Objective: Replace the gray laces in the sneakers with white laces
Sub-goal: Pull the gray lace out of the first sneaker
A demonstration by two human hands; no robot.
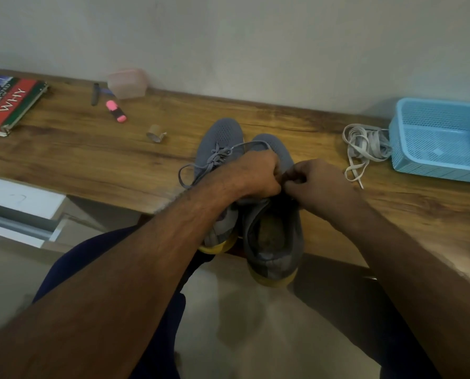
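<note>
A plain pale wall backs a long wood-grain table (97,149). At its right end sits a light blue perforated plastic basket (441,140), with flat white laces (365,144) heaped just beside it. Two gray knit sneakers (272,236) with yellow soles stand side by side at the near edge, heels overhanging. Both hands meet over the right sneaker: the left hand (258,173) and right hand (318,181) have fingers curled, pinching its gray lace (251,144). A book (8,103) lies far left.

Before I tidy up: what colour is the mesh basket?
Light blue basket, seen in the head view.
</note>
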